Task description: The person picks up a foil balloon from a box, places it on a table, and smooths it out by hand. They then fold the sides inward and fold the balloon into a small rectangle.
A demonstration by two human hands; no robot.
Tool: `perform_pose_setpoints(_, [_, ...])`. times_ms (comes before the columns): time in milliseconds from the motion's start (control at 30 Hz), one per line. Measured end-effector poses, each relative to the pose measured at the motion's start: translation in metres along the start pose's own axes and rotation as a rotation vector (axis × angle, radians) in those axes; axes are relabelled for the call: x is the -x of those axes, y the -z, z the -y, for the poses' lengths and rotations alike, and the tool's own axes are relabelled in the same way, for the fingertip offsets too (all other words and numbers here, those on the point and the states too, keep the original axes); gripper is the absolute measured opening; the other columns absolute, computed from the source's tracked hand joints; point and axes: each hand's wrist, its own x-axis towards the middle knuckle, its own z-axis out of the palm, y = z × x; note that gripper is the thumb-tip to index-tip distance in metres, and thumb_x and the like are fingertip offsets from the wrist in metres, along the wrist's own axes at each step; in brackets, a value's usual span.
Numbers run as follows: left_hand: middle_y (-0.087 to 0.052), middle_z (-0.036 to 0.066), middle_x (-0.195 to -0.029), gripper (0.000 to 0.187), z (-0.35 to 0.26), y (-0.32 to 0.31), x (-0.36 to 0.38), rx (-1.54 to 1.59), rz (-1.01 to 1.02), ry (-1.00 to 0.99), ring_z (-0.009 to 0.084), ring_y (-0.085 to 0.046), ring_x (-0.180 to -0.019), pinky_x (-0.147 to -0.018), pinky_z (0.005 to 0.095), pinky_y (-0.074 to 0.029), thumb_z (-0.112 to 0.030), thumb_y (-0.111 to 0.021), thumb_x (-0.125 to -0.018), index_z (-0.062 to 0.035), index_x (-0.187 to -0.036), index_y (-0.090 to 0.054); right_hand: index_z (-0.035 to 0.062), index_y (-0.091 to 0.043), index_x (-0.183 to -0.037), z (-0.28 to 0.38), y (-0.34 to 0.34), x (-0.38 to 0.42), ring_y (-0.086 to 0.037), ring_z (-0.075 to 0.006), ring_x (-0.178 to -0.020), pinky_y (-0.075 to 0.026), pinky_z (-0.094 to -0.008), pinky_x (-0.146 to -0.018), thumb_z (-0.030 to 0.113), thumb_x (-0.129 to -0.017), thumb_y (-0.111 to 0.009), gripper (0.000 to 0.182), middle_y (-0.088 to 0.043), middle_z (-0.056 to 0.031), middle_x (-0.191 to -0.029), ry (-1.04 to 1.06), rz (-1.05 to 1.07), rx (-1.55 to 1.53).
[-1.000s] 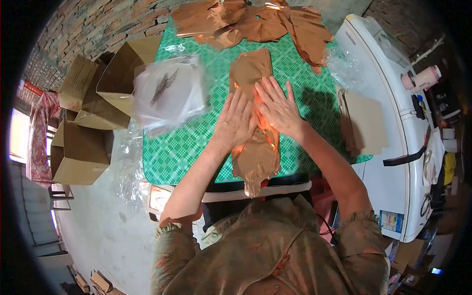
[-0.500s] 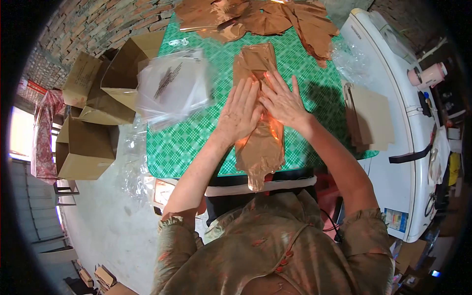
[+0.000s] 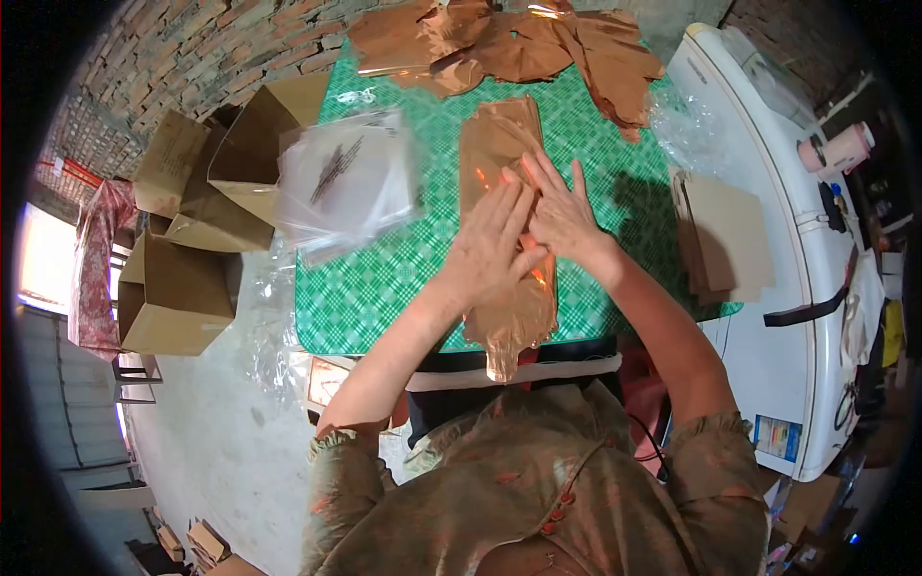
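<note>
A flat, folded copper-coloured foil balloon lies lengthwise on the green checked tabletop. Its narrow tail overhangs the front edge. My left hand is laid flat across the middle of the foil, fingers stretched and thumb pointing right. Beside it, my right hand presses on the foil's right side, fingers extended and thumb tucked near the left hand. The fingertips of both hands are close together, the left ones partly in front of the right hand. Neither hand grasps anything.
More copper foil pieces are heaped at the far edge. Left on the table is a stack of clear plastic bags; cardboard sheets lie right. Open cardboard boxes stand at left, a white refrigerator at right.
My left hand has slid right and toward me across the foil, now lying more crosswise against my right hand. The right hand stays nearly in place. The whole view has shifted slightly.
</note>
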Motion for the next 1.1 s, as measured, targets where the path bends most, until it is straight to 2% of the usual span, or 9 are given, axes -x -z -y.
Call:
perform_pose_setpoints(67, [-0.031,0.03,-0.168,0.088,-0.016,-0.003,0.009,-0.046,0.055,0.082,0.0446,-0.032,-0.156,-0.128,0.0537,-0.028,-0.051,-0.062,-0.102,0.0025,-0.164,-0.029,0.0152,-0.041,-0.164,0.001,-0.006,0.0,-0.004,-0.0284,-0.166,-0.001,-0.0703,-0.127,0.036,-0.109,-0.043,0.06,-0.021,-0.0134,-0.177,-0.004,-0.112,-0.136])
perform_pose_setpoints(100, [-0.03,0.03,-0.168,0.093,-0.016,-0.007,0.011,-0.06,0.094,0.125,0.0449,-0.03,-0.157,-0.129,0.0535,-0.025,-0.055,-0.06,-0.102,0.0033,-0.166,-0.024,0.0151,-0.035,-0.167,0.004,0.004,0.001,-0.007,-0.0281,-0.166,-0.002,-0.0693,-0.128,0.035,-0.111,-0.039,0.06,-0.024,-0.0138,-0.176,-0.031,-0.041,-0.144])
perform_pose_setpoints(300, [-0.032,0.029,-0.168,0.094,-0.014,-0.021,0.017,-0.191,0.1,0.13,0.0439,-0.028,-0.158,-0.131,0.0534,-0.02,-0.057,-0.055,-0.103,0.0047,-0.166,-0.022,0.0133,-0.035,-0.167,-0.006,-0.02,-0.001,-0.011,-0.0271,-0.165,-0.005,-0.0682,-0.128,0.032,-0.111,-0.036,0.059,-0.026,-0.0143,-0.175,0.015,-0.162,-0.145])
perform_pose_setpoints(500, [-0.034,0.029,-0.167,0.092,-0.017,-0.014,0.013,-0.189,0.094,0.144,0.0443,-0.029,-0.157,-0.131,0.0541,-0.019,-0.052,-0.059,-0.102,0.0035,-0.166,-0.024,0.014,-0.034,-0.167,-0.006,-0.016,-0.002,-0.008,-0.0258,-0.166,-0.004,-0.0665,-0.129,0.032,-0.112,-0.033,0.059,-0.024,-0.0115,-0.176,-0.027,-0.088,-0.222])
perform_pose_setpoints(600, [-0.035,0.029,-0.166,0.09,-0.031,0.0,0.004,-0.199,0.032,0.124,0.0444,-0.03,-0.157,-0.13,0.0548,-0.021,-0.047,-0.063,-0.1,0.0014,-0.166,-0.025,0.015,-0.028,-0.169,-0.005,-0.009,-0.003,-0.004,-0.0269,-0.167,-0.002,-0.0674,-0.128,0.034,-0.111,-0.042,0.063,-0.016,-0.0125,-0.178,-0.024,-0.009,-0.15])
perform_pose_setpoints(700, [-0.036,0.029,-0.165,0.09,-0.049,-0.003,-0.002,-0.159,-0.045,0.116,0.0448,-0.031,-0.156,-0.128,0.0555,-0.024,-0.041,-0.067,-0.098,-0.0003,-0.167,-0.025,0.0167,-0.029,-0.17,-0.001,0.0,0.0,-0.005,-0.0243,-0.166,-0.001,-0.0669,-0.129,0.04,-0.111,-0.038,0.064,-0.021,-0.0103,-0.177,-0.027,-0.002,-0.14])
perform_pose_setpoints(800, [-0.035,0.03,-0.165,0.091,-0.057,-0.023,-0.001,-0.116,-0.061,0.144,0.0461,-0.031,-0.156,-0.127,0.0559,-0.027,-0.039,-0.069,-0.097,-0.0002,-0.167,-0.024,0.0163,-0.027,-0.17,-0.009,-0.011,-0.001,-0.004,-0.0257,-0.167,-0.002,-0.0686,-0.129,0.042,-0.11,-0.043,0.067,-0.02,-0.0113,-0.178,0.021,-0.05,-0.169])
perform_pose_setpoints(1000, [-0.029,0.036,-0.165,0.099,-0.06,-0.042,0.009,-0.103,-0.078,0.19,0.049,-0.029,-0.156,-0.126,0.0558,-0.028,-0.045,-0.07,-0.097,-0.003,-0.169,-0.019,0.0155,-0.027,-0.17,-0.01,-0.014,-0.004,-0.002,-0.0269,-0.166,-0.002,-0.0691,-0.128,0.039,-0.11,-0.045,0.067,-0.019,-0.0116,-0.178,0.01,-0.033,-0.176])
perform_pose_setpoints(1100, [-0.03,0.037,-0.164,0.098,-0.061,-0.039,0.007,-0.137,-0.063,0.196,0.0497,-0.031,-0.154,-0.126,0.055,-0.029,-0.044,-0.07,-0.097,-0.0028,-0.169,-0.018,0.0134,-0.025,-0.17,-0.007,-0.005,-0.003,0.0,-0.0271,-0.167,-0.001,-0.0682,-0.128,0.044,-0.107,-0.051,0.075,-0.014,-0.0138,-0.179,-0.012,0.036,-0.19])
